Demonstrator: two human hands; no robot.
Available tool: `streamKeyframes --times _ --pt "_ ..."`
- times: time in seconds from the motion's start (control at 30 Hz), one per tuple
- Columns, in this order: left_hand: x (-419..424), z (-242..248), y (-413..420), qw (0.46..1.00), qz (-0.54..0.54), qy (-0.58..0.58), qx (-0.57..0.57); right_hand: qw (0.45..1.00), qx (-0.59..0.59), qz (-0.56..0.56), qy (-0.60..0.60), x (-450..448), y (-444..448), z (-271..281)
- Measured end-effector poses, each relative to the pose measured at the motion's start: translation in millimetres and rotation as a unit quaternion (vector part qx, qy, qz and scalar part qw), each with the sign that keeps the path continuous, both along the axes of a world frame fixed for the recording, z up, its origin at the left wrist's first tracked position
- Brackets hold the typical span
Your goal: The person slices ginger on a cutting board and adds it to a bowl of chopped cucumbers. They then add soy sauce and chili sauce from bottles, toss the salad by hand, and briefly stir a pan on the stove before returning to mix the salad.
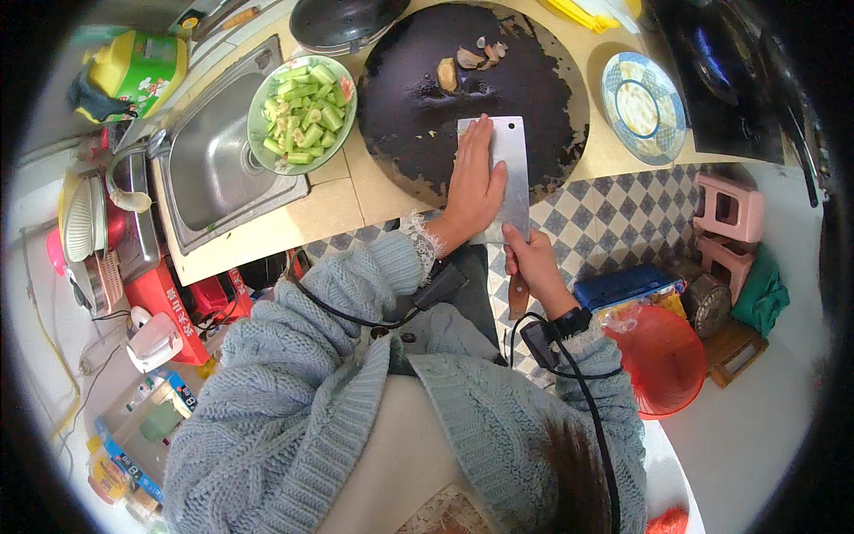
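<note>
A cleaver (512, 150) lies flat over the near part of a round dark chopping board (400, 100), its wooden handle (518, 297) towards my body. My right hand (537, 267) is shut around that handle. With fingers stretched out, my left hand (475, 180) rests its palm and fingers on the broad side of the blade. Whatever is under the blade is hidden. Farther back on the board are a piece of peeled ginger (446, 75) and several garlic cloves (471, 59). Tiny pale bits (431, 133) lie left of the blade.
Left of the board, a bowl of cut green vegetable chunks (310, 120) overlaps the steel sink's (213, 153) edge. A blue-and-white plate (644, 110) sits at right, beside the dark stove (727, 73). A black pan (347, 23) stands behind. A red basin (657, 360) is low at right.
</note>
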State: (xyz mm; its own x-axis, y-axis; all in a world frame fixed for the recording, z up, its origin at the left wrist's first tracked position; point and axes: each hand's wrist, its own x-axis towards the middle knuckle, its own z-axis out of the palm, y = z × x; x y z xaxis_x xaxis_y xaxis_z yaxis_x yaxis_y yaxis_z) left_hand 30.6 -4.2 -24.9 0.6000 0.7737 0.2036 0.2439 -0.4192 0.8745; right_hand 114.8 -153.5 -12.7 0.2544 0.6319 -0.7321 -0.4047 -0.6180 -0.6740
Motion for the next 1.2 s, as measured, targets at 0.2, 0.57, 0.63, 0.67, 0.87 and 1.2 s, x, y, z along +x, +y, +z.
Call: streamKeyframes --times 0.2,0.57,0.63,0.67,0.87,1.2 --pt "-26 29 14 1.000 0.010 0.005 0.015 0.999 0.002 0.037 -0.035 -19 22 36" --pt "-153 58 167 0.927 0.062 0.287 0.233 0.986 0.102 0.122 -0.057 -115 158 81" --pt "-176 50 189 0.896 0.062 0.372 0.233 0.984 0.066 0.115 -0.116 -124 165 83" --pt "-185 46 198 0.895 0.055 0.350 0.271 0.981 0.052 0.127 -0.140 -126 166 85" --pt "-201 40 229 0.953 -0.040 0.193 0.229 0.978 0.035 0.103 -0.180 -133 163 96" --pt "-161 78 185 0.997 -0.032 -0.011 0.075 0.981 -0.073 -0.065 -0.170 -102 59 73"
